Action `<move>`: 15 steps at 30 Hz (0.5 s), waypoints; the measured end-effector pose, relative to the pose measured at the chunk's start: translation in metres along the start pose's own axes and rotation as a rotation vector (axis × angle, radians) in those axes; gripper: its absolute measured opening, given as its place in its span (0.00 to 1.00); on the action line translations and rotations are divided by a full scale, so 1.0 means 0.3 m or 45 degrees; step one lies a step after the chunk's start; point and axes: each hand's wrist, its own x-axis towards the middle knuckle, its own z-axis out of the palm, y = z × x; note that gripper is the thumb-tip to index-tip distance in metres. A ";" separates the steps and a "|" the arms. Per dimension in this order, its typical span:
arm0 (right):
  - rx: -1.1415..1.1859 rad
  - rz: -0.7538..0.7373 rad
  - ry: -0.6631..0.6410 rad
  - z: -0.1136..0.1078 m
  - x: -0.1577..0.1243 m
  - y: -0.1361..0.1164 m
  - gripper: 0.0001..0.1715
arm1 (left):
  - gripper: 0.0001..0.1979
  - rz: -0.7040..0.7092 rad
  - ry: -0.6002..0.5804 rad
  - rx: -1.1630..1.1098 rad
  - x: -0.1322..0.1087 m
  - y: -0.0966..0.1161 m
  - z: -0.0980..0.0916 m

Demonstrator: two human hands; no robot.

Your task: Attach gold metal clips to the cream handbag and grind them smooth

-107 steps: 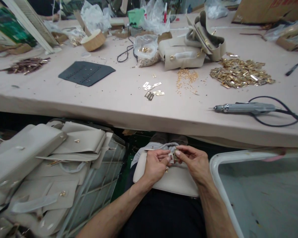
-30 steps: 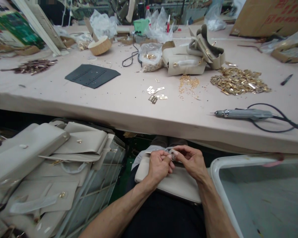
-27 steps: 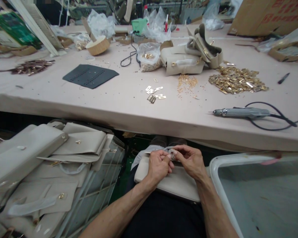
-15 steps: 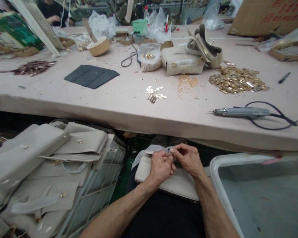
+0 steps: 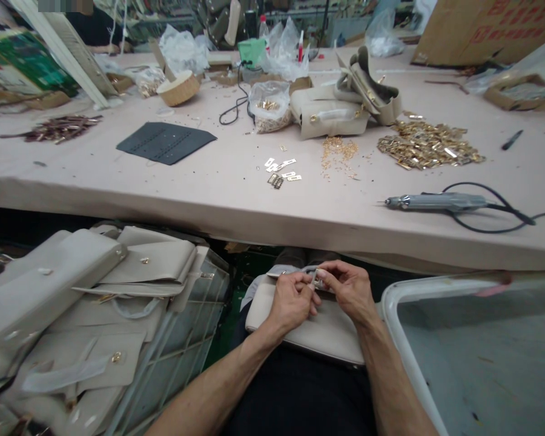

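Note:
A beige handbag [image 5: 267, 309] lies across my lap. Over its far edge my left hand [image 5: 294, 301] is closed, fingertips pinched on a part of the bag I cannot clearly make out. Facing it, my right hand [image 5: 349, 287] is closed too, with thumb and finger on a small shiny metal fitting [image 5: 317, 278]. The fingertips of both hands almost meet there. My fingers hide most of the fitting and the bag part beneath it.
Beige bags [image 5: 59, 278] fill a crate [image 5: 186, 339] at left; a white-rimmed tub [image 5: 390, 303] stands at right. On the table [image 5: 172, 191] lie an electric screwdriver [image 5: 440, 201], gold fittings [image 5: 429, 145], small screws [image 5: 338, 151], metal plates [image 5: 292, 176] and a black sheet [image 5: 163, 142].
My right hand has shifted slightly, and the small metal fitting now shows between the fingertips. My left hand stays nearly in place. The view has moved a little.

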 end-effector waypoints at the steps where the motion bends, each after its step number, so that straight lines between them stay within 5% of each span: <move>1: 0.001 -0.002 0.001 0.000 -0.001 0.000 0.15 | 0.07 0.009 0.000 0.004 -0.001 0.001 0.001; 15: -0.013 -0.054 0.022 -0.007 -0.011 -0.019 0.14 | 0.12 0.051 0.096 0.064 -0.016 -0.002 0.023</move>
